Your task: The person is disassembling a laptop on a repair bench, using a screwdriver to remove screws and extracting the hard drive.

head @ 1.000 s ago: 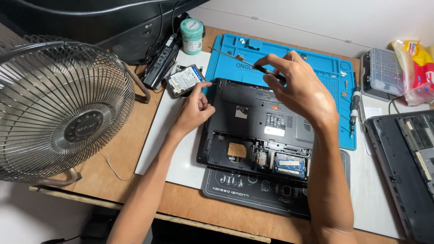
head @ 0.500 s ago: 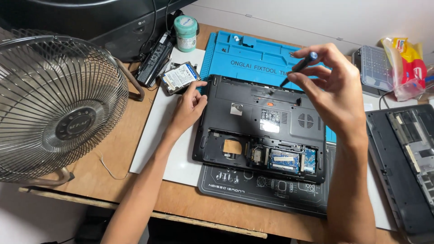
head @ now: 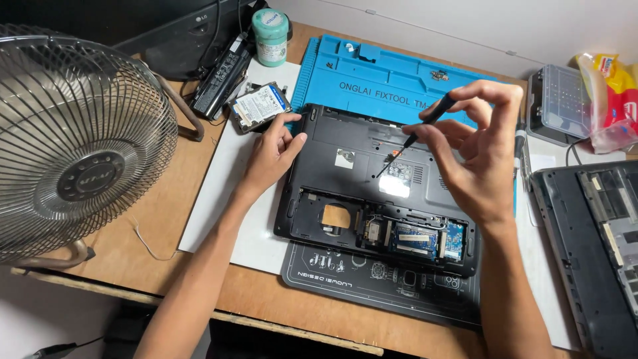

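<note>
Fingers (head: 444, 136) of the right hand (head: 480, 159) pinch a black screwdriver (head: 425, 123), thumb and forefinger closed round its shaft. The tip slants down toward 7 o'clock and meets the underside of the black laptop (head: 372, 193); the screw under it is too small to make out.

Left hand (head: 272, 154) lies at the laptop's 10 o'clock corner, fingers curled over the edge, thumb on the casing, holding nothing else.

Laptop lies base-up at the centre of the desk, part on the blue mat (head: 392, 76), part on the white sheet (head: 226, 199). Its open bay at 6 o'clock shows green boards; detail is unclear.

Hidden or cut off: the fan (head: 80, 139) is clipped at the left edge, the second laptop (head: 598, 252) at the right edge. The right palm covers part of the mat. The hard drive (head: 259, 106) lies just beside the left fingertips, at 11 o'clock.

Versus half a second ago: the right hand has come down from above the mat, and the screwdriver tip now rests on the casing. Left hand unchanged.
</note>
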